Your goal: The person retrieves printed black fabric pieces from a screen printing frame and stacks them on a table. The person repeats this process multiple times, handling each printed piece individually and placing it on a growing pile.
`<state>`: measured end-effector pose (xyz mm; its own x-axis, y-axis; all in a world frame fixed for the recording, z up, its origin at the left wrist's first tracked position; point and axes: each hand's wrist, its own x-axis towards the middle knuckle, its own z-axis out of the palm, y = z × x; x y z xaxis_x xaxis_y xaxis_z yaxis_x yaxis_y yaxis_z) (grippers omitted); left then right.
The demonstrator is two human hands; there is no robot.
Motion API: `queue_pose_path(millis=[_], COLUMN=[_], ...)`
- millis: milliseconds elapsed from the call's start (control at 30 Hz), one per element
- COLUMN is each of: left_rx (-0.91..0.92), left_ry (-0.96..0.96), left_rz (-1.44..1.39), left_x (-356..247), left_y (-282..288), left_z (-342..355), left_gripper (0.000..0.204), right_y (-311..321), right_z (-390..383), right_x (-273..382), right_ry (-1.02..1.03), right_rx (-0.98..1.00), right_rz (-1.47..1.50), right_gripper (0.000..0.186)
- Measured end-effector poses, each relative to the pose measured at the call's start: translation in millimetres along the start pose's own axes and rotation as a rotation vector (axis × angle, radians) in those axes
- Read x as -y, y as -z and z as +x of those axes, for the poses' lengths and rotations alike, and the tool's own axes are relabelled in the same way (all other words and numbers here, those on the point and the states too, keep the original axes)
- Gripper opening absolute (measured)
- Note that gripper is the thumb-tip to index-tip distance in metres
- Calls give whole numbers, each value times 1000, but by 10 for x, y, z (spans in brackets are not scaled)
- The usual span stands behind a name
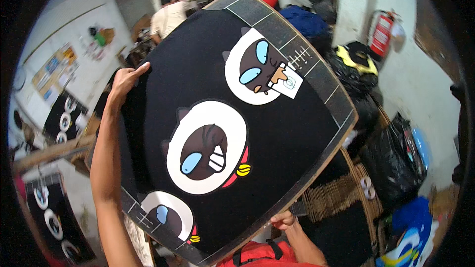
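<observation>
A large board (261, 12) with a dark, white-lined surface and wooden edges is tilted in front of me. Black fabric (282, 153) covers most of its face, printed with three cartoon animal heads, white with brown faces and blue eyes. The upper print (232, 79) includes a white cup; the middle print (178, 133) has a red collar and yellow bell. My left hand (129, 80) is closed around the board's left edge, its index finger stretched along the fabric. At the lower right edge, my right hand (283, 220) grips the board with curled fingers; its underside grip is hidden.
Similar printed black fabric lies on boards (53, 220) at the left. Black plastic bags (396, 151) and a red fire extinguisher (381, 34) stand along the right wall. Behind the board is a person in a pale shirt (168, 19). Dark boards with ridged edges (331, 190) sit at lower right.
</observation>
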<state>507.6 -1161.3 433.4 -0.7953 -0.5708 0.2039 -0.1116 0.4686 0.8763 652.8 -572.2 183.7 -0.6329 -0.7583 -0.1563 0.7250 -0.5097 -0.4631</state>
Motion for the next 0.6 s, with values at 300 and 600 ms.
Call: queue_pose_path(millis=[300, 600], left_rx=[115, 27], left_ry=[-513, -1360], left_rz=[302, 191], left_x=[-1305, -1654], left_y=[-35, -492], left_z=[-233, -1361], left_gripper=[64, 60], right_y=[-848, -3544], right_z=[-17, -572], right_x=[-638, 968], right_ry=[-655, 736], right_rx=[-402, -117], right_rz=[-1114, -1386], right_gripper=[51, 47])
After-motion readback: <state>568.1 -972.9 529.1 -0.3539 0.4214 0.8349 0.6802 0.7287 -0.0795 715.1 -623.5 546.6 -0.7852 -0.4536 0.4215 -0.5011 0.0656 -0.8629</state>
